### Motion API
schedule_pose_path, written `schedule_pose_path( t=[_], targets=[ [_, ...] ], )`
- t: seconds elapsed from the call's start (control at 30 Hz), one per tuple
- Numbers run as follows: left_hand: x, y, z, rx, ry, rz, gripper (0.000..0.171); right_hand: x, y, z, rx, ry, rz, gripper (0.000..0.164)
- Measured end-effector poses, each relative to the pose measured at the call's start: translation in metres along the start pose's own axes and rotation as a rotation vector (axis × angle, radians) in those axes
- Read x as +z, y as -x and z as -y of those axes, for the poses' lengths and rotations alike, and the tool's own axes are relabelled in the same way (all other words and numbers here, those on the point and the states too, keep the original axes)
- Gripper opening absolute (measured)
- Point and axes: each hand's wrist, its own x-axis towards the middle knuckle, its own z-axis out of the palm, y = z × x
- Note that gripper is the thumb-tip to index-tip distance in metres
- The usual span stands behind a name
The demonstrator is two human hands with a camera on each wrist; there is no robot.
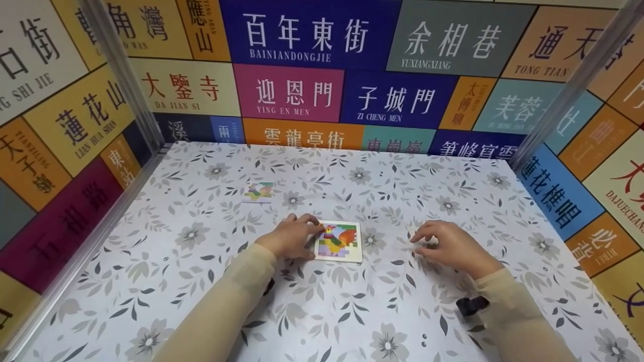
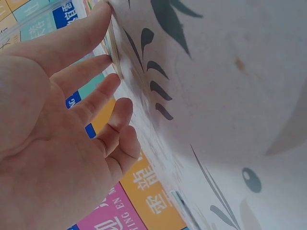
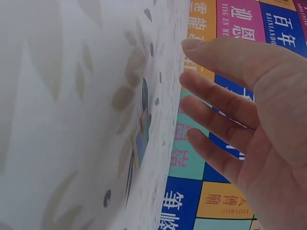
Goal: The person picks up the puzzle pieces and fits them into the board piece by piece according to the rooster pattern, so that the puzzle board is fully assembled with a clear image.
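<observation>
A small jigsaw puzzle (image 1: 338,240) with a colourful rooster and a pale frame lies flat on the floral cloth. My left hand (image 1: 294,236) rests at its left side, with thumb and fingertips touching the frame's edge. In the left wrist view the fingers (image 2: 86,67) are extended, and only the puzzle's edge (image 2: 114,45) shows. To the right, my right hand (image 1: 448,246) hovers low over the cloth, fingers loosely bent around nothing visible. A thin puzzle piece (image 3: 140,143) with a pale edge lies on the cloth near it in the right wrist view.
A second small picture (image 1: 258,192) in green, yellow and purple lies farther back, left of the rooster puzzle. The floral cloth (image 1: 387,311) covers the table. Upright printed panels (image 1: 292,93) with street-name lettering border the back and sides.
</observation>
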Motion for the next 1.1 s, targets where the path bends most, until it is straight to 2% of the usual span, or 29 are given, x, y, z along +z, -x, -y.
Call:
schedule_pose_path(
  t=[0.33,0.6,0.9,1.1],
  targets=[
    [-0.003,-0.001,0.001,-0.012,-0.002,0.003,0.072,-0.009,0.006,-0.013,-0.031,-0.017,-0.022,0.018],
    [-0.001,0.001,0.001,0.031,-0.016,0.001,0.072,-0.015,0.018,-0.022,0.029,-0.033,0.045,0.024],
    [0.0,0.0,0.001,0.009,-0.024,0.01,0.072,-0.017,0.023,-0.028,0.012,-0.025,0.035,0.029],
    [0.001,-0.001,0.001,0.019,-0.021,0.01,0.072,-0.015,0.024,-0.033,0.033,-0.011,0.043,0.03]
  ],
)
